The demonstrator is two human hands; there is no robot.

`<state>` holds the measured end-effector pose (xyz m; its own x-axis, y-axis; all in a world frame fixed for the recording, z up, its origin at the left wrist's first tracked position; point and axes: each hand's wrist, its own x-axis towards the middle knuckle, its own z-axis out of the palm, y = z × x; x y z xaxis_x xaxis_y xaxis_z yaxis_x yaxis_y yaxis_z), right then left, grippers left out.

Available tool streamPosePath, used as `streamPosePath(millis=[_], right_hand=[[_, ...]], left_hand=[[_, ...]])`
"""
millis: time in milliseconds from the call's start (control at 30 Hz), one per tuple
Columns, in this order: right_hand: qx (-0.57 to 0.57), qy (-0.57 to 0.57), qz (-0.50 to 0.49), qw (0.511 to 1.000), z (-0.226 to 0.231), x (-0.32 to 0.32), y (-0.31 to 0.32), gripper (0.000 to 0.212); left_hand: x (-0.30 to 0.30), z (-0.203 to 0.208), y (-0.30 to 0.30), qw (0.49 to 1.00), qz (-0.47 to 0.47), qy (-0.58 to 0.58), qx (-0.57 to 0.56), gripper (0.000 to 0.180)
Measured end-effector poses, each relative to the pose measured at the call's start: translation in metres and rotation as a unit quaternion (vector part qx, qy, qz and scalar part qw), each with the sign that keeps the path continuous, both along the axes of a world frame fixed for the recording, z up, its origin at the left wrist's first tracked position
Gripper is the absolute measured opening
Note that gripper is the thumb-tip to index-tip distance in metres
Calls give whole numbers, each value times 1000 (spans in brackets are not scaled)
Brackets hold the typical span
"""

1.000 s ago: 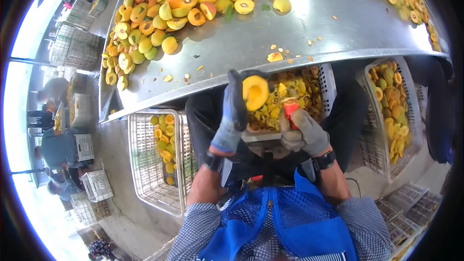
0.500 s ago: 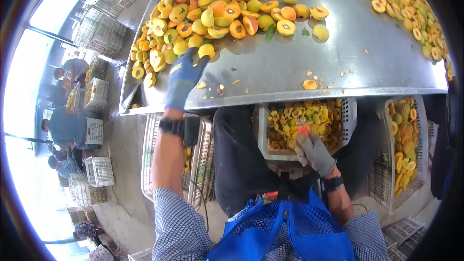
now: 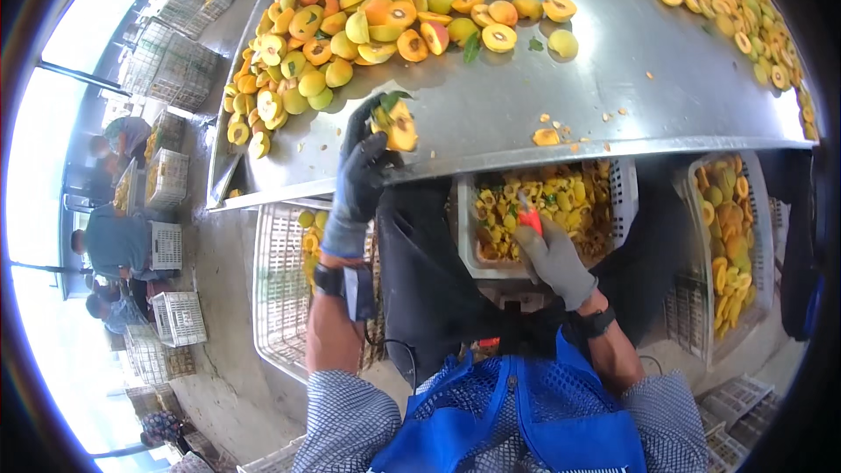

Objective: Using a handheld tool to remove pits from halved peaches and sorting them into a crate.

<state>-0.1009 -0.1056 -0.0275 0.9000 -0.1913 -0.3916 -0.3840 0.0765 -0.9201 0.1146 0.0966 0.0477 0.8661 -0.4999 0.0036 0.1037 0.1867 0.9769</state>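
Note:
My left hand (image 3: pixel 357 184), in a blue-grey glove, grips a halved yellow peach (image 3: pixel 401 128) over the near edge of the metal table. The stone side of the fruit shows, and a green leaf (image 3: pixel 392 100) sits against its top. My right hand (image 3: pixel 561 267), in a light grey glove, is closed around a red-handled tool (image 3: pixel 530 219) with a short metal tip. This hand hovers above the near side of a white crate (image 3: pixel 469 245) of peach pieces between my knees. The exact shape of the tool's tip is too blurred to tell.
A heap of halved peaches (image 3: pixel 350 26) covers the table's (image 3: pixel 491 118) far left; another heap (image 3: pixel 736 17) lies far right. Small scraps (image 3: pixel 546 137) dot the near edge. Crates stand beside both legs, the right crate (image 3: pixel 760 236) holding peach halves. Several people work at left.
My left hand has picked up a peach half from beside the heap and drawn it back to the table's near edge. My right hand has shifted slightly left, the tool tip now pointing up.

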Motion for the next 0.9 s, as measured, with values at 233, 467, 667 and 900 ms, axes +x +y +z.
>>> streamPosePath(millis=[233, 467, 667, 900], right_hand=[[-104, -177, -9, 979, 49, 18, 13, 34], [-54, -155, -23, 986, 52, 3, 8, 39], [-91, -160, -35, 982, 54, -7, 6, 38], [-172, -177, -16, 969, 43, -4, 7, 35]], left_hand=[[-74, -12, -55, 990, -18, 31, -139, 53], [-99, -14, -66, 995, -24, -92, 28, 39], [-106, -26, -73, 999, -1, -32, 6, 26], [-111, -32, -79, 999, 14, -6, -51, 51]])
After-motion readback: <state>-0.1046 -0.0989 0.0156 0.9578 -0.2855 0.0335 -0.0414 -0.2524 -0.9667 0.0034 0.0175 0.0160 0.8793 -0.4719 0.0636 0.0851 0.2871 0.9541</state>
